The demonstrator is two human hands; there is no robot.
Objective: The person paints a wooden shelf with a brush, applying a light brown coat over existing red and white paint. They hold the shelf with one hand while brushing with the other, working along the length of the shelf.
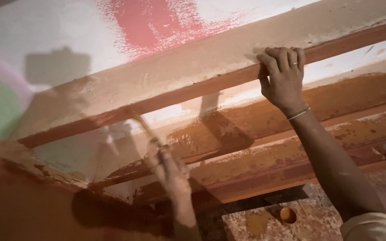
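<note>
Overhead, a wooden beam (193, 73) runs left to right; right hand (282, 76) grips its edge, left hand (168, 167) (blurred) clasps a paintbrush (141, 125) angled up-left toward it.

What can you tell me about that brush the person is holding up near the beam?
The paintbrush is blurred, so little detail shows. It has a thin, pale, wooden-looking handle gripped at its lower end by the left hand. It is tilted, running up and to the left to the underside of the brown-painted beam, where its tip meets the wet-looking edge. The bristles cannot be made out.
</note>
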